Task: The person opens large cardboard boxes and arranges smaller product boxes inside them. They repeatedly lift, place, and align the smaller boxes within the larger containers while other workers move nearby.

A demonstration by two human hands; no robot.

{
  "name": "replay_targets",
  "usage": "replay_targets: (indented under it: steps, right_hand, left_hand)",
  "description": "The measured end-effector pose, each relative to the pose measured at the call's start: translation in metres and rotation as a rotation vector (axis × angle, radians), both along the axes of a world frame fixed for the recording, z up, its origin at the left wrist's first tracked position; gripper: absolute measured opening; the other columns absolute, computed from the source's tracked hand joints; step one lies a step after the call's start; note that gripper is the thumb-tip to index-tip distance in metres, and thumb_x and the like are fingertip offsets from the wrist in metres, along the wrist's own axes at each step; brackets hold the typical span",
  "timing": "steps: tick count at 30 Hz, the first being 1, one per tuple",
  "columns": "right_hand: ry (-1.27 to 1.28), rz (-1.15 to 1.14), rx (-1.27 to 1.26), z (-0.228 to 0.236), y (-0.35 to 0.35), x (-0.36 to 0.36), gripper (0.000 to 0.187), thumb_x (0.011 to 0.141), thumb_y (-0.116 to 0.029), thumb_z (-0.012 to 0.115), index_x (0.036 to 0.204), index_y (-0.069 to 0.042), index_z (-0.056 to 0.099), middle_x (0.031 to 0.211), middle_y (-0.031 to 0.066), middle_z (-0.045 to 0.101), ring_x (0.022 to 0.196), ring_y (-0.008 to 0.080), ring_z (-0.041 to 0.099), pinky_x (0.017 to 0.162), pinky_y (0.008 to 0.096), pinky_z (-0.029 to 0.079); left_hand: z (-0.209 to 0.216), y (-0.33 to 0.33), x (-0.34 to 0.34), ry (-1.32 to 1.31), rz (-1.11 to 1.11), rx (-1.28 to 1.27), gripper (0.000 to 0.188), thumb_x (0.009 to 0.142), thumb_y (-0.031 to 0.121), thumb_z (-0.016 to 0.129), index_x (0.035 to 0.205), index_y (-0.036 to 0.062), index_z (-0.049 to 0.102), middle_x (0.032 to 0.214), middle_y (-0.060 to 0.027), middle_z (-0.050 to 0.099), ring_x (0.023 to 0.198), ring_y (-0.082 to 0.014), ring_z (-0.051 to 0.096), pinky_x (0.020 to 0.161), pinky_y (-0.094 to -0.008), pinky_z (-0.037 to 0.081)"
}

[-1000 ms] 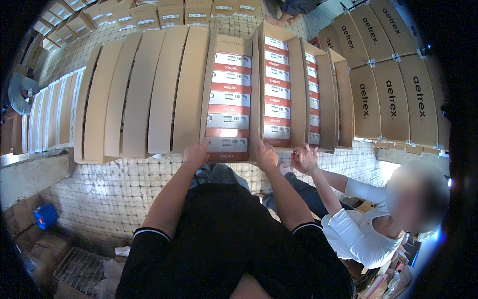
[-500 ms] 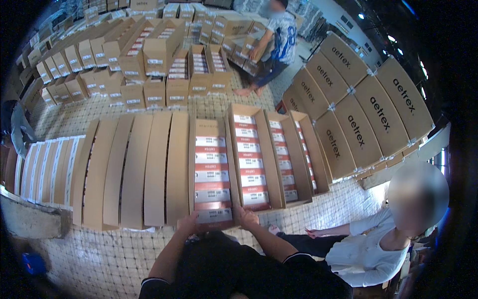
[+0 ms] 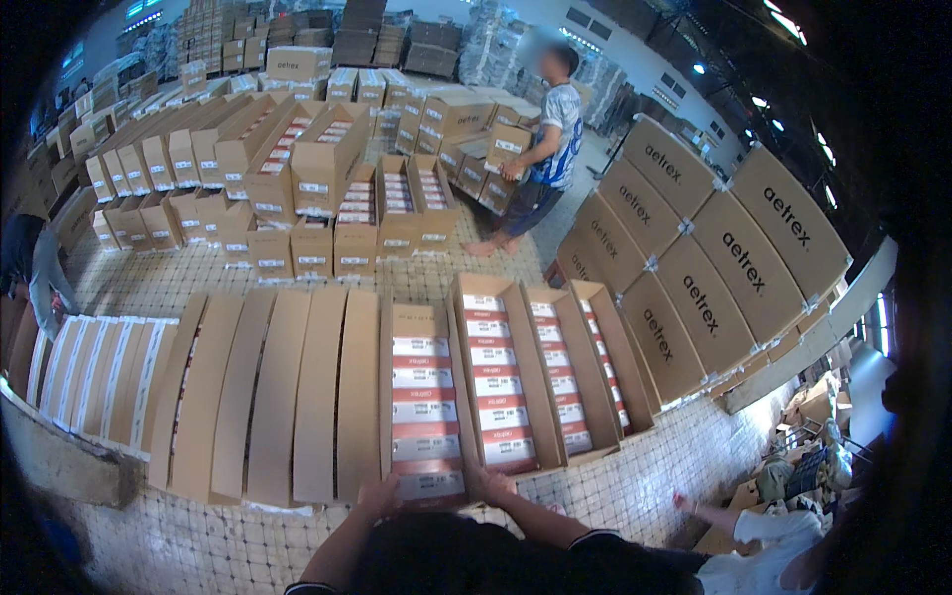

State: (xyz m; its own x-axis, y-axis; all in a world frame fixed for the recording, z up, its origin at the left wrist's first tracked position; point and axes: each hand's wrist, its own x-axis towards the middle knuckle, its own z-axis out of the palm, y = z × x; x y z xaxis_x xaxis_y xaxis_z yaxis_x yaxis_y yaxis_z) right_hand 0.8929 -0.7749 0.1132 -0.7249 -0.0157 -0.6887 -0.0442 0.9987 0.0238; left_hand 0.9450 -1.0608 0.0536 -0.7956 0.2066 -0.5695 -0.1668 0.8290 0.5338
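Note:
Right in front of me is a long open cardboard carton (image 3: 415,319) packed with a row of red and white boxes (image 3: 424,412). My left hand (image 3: 379,494) is closed on the carton's near left edge. At its near right edge, my right hand (image 3: 492,486) is closed on the cardboard side, with part of its fingers hidden. Just to the right stands another open carton (image 3: 545,436) holding similar boxes, with more beside it. Left of my carton, several long cartons (image 3: 317,397) have their top flaps folded over.
Large closed cartons (image 3: 684,288) are stacked at the right. Open cartons (image 3: 327,169) stand in rows across the tiled floor (image 3: 238,540). A person (image 3: 560,129) holds a carton at the back; another person (image 3: 40,278) bends at the far left. A white sleeve (image 3: 764,526) shows at lower right.
My view has tilted up, so the cartons sit lower in it. Both hands stay on the same carton. The person at the back has straightened with a carton; the one at right has shifted toward the lower-right rim.

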Motion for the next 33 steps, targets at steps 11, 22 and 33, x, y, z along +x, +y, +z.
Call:
replay_targets:
  steps: [11,22,33]
  right_hand:
    - [0.143,-0.018,-0.161,-0.022,0.010,0.022,0.055,0.093,-0.022,0.038,0.144,-0.033,0.018,0.116,0.0181,0.058,0.111,0.0403,0.050,0.092,0.0473,0.044]
    - [0.444,0.048,-0.154,-0.050,0.016,0.031,0.051,0.092,-0.017,0.040,0.141,-0.031,0.033,0.113,0.0190,0.056,0.104,0.0372,0.051,0.085,0.0507,0.043]
    - [0.713,-0.001,-0.323,-0.037,0.015,0.006,0.051,0.082,-0.028,0.058,0.129,-0.013,0.048,0.107,0.0148,0.056,0.106,0.0323,0.051,0.093,0.0477,0.038]
  left_hand:
    - [-0.013,0.003,0.007,0.040,-0.112,-0.105,0.049,0.078,0.032,0.066,0.121,0.0149,0.049,0.112,-0.0190,0.059,0.104,-0.0368,0.058,0.087,-0.0473,0.047]
    - [-0.043,0.001,0.006,0.193,-0.043,0.121,0.062,0.077,0.026,0.067,0.129,0.0098,0.039,0.117,-0.0244,0.055,0.108,-0.0436,0.053,0.090,-0.0512,0.043]
    - [0.053,0.025,0.014,-0.065,0.153,-0.074,0.052,0.083,0.027,0.057,0.132,0.0184,0.041,0.113,-0.0165,0.060,0.106,-0.0335,0.058,0.085,-0.0466,0.046]
